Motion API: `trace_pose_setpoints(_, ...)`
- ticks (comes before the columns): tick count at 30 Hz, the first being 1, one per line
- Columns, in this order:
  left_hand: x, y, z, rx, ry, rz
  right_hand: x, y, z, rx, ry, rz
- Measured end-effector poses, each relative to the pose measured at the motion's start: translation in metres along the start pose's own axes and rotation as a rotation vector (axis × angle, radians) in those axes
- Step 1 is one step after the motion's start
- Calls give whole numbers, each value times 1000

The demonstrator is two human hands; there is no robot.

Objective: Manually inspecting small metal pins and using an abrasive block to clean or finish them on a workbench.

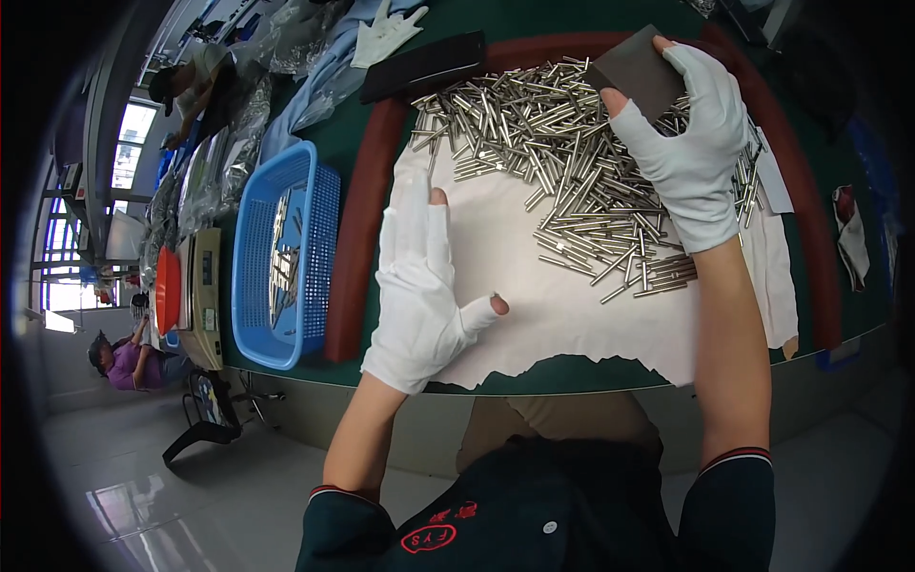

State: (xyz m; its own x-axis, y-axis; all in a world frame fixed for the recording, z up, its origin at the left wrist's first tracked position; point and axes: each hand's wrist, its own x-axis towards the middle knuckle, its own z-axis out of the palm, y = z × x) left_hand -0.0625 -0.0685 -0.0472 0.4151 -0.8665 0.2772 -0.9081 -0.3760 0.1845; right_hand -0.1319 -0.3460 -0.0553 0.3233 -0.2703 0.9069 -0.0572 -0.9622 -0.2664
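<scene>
A large heap of short shiny metal pins (534,124) lies on white paper (572,324). My right hand (691,143), in a white glove with bare thumb and fingertip, grips a dark grey-brown rectangular block (640,71) by its edges, over the far right of the heap. My left hand (415,276), gloved likewise, lies flat at the left of the paper, fingers stretched forward and thumb out to the side. A few pins (434,157) lie by its fingertips; whether it touches them I cannot tell.
Dark red bars (367,219) border the paper on the green table. Left of them stands a blue plastic basket (324,257) with metal pieces inside. A black phone-like slab (424,67) lies at the far left corner, with a white glove (386,33) behind it. Other people (133,362) are farther left.
</scene>
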Motion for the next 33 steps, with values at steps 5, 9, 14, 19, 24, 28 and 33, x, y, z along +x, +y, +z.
trace_pose_setpoints(5,11,18,13,17,-350,-40,-2,1,2,-2,-1,6)
trace_pose_setpoints(9,13,17,-25,-12,112,74,-2,2,0,12,-8,-15)
trace_pose_setpoints(14,-1,3,21,-9,-195,35,2,6,5,-16,51,-53)
trace_pose_setpoints(19,10,9,-25,-109,253,51,-1,2,3,-3,27,-43)
trace_pose_setpoints(24,0,10,16,-38,-211,54,2,4,4,-10,43,-67)
trace_pose_setpoints(28,6,12,-29,-91,128,58,2,5,3,-7,13,-58)
trace_pose_setpoints(33,5,17,17,-105,-205,83,2,2,1,17,-3,-29)
